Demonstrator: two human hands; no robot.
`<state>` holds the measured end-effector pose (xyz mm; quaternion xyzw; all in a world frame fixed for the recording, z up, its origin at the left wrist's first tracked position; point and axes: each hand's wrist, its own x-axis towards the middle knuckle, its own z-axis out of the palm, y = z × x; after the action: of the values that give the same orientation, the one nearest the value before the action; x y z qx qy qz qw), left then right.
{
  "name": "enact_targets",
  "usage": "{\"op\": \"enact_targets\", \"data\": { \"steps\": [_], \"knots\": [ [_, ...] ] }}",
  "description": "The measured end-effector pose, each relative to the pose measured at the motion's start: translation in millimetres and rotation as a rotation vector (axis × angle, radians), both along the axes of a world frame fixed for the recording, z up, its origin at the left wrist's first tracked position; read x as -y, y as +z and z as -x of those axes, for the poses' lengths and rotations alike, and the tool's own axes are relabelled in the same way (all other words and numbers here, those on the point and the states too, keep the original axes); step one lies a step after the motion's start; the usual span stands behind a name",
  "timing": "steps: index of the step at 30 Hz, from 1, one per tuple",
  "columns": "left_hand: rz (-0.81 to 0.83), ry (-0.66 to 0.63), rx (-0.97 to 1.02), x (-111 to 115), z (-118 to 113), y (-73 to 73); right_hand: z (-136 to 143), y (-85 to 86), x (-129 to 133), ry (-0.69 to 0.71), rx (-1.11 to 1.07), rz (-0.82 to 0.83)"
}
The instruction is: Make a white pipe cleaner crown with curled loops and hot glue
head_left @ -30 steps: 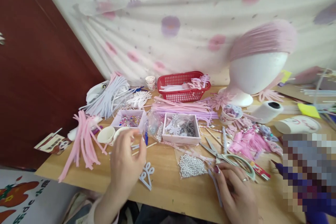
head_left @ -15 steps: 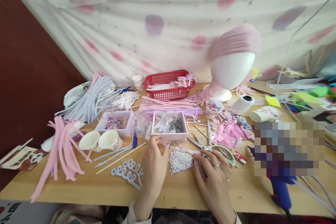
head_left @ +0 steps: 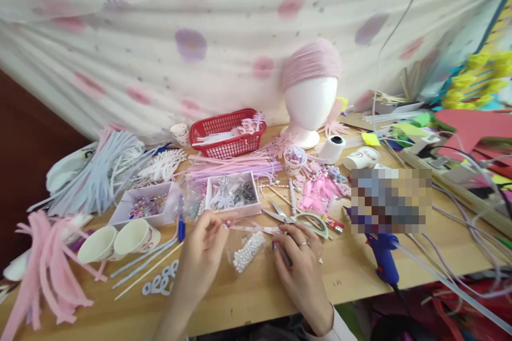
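Observation:
My left hand (head_left: pixel 204 245) has its thumb and forefinger pinched at the upper left of a clear plastic bag of white pearl beads (head_left: pixel 248 252). The bag is tilted, its beads gathered in a narrow heap. My right hand (head_left: pixel 298 256), wearing a ring, is curled low over the table right of the bag. Something dark shows under its fingers, too hidden to name. Scissors (head_left: pixel 285 218) with pale green handles lie just beyond that hand. Behind the bag stands a white box (head_left: pixel 233 212) of silvery charms.
A blue glue gun (head_left: pixel 382 258) and cords lie at right. Two paper cups (head_left: pixel 134 240), pink strips (head_left: pixel 52 272) and a bead box (head_left: pixel 120 216) occupy the left. Further back are a red basket (head_left: pixel 228 146) and a white foam head (head_left: pixel 310 104).
My left hand has moved from the table by the white box to the bag's upper edge. The bag has tilted and its beads have bunched together. The view has swung right.

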<state>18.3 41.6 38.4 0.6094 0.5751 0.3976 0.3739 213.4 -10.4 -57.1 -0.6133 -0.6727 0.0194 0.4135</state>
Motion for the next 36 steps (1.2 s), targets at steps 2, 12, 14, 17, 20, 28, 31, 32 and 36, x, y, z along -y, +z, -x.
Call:
{"op": "enact_targets", "data": {
  "steps": [2,12,14,17,20,28,31,32,36],
  "knots": [
    [0.081,0.059,0.082,-0.5,13.6,10.6,0.4,0.0,0.8,-0.005,-0.007,0.009],
    [0.012,0.466,0.079,-8.0,64.3,47.3,1.9,-1.3,0.4,-0.004,-0.011,0.055],
    [0.002,0.477,0.084,-14.5,64.9,48.8,2.0,-1.3,0.3,-0.001,-0.007,0.053],
    [-0.037,0.484,0.098,-26.5,63.6,48.2,0.8,-2.4,0.1,0.003,0.005,0.037],
    [-0.094,0.467,0.127,-37.4,60.9,44.7,-1.5,-4.3,-0.9,0.011,0.021,0.015],
    [-0.031,0.402,0.111,-41.6,63.3,8.3,-3.9,-6.8,-5.3,0.022,0.026,-0.028],
    [0.02,0.402,0.066,-32.2,68.2,-1.9,-4.5,-8.1,-6.0,0.033,0.034,-0.022],
    [0.03,0.412,0.056,-28.8,69.3,-4.0,-4.6,-8.4,-6.2,0.036,0.037,-0.018],
    [0.052,0.396,0.018,-19.9,69.0,-16.8,-4.8,-8.2,-7.0,0.044,0.038,-0.016]
  ]
}}
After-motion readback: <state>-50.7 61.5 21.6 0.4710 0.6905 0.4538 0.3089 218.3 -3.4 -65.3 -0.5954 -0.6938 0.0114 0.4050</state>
